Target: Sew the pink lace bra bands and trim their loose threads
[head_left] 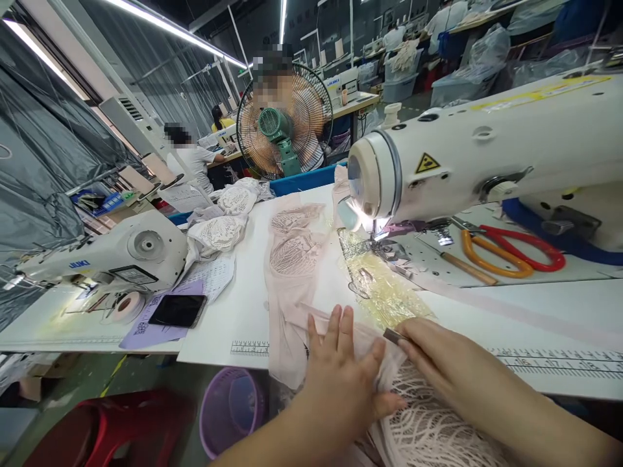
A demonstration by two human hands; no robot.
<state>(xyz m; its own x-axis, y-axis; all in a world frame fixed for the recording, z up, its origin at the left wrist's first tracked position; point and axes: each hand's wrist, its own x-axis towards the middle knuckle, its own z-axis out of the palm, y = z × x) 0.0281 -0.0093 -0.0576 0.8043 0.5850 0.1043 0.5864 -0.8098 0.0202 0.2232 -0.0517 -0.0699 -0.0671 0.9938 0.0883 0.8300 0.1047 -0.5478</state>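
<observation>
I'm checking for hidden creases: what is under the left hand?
Under the spread left hand is pale pink fabric, visible around the fingers. Whatever lies directly beneath the palm is covered, so creases or seams there cannot be seen.

Long strip lights [176, 32] glowed overhead, and creased grey curtains [41, 152] hung along the left side. A large caged fan [275, 123] stood before farther workbenches [364, 102]. Below, a red stool [104, 425] and purple bin [209, 418] stood on a green floor [141, 373] with a yellow line [115, 371].
</observation>
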